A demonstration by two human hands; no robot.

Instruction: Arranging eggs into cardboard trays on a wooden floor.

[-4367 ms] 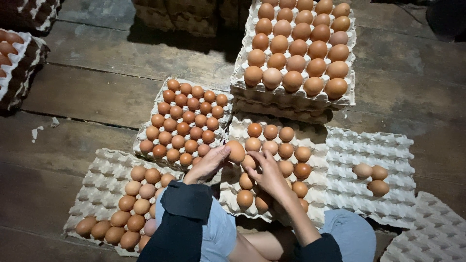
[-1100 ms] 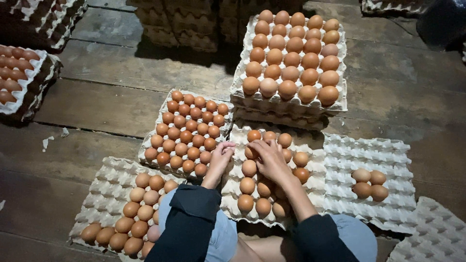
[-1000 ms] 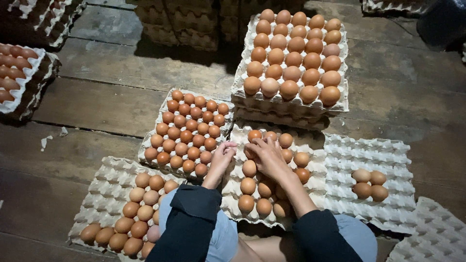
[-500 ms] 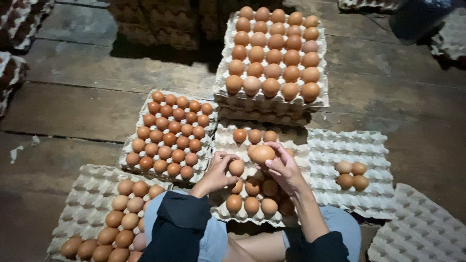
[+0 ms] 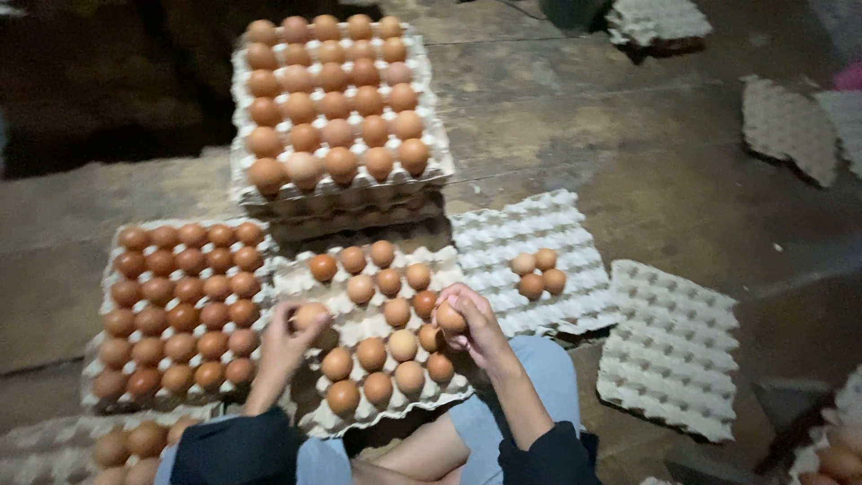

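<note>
My left hand (image 5: 285,342) holds a brown egg (image 5: 312,314) over the left side of a partly filled grey egg tray (image 5: 296,280) in front of my knees. My right hand (image 5: 470,324) grips another brown egg (image 5: 450,318) above that tray's right edge. The tray carries several brown eggs (image 5: 388,316) in loose rows. Dark sleeves cover both forearms.
A full tray of darker eggs (image 5: 180,305) lies to the left. A stack of full trays (image 5: 332,99) stands behind. To the right is a tray with a few pale eggs (image 5: 537,273), then an empty tray (image 5: 669,346). More empty trays (image 5: 655,20) lie on the wooden floor.
The view has swung to the right. Both hands have lifted off the middle tray, and each now holds an egg, left hand at the left side, right hand at the right.
</note>
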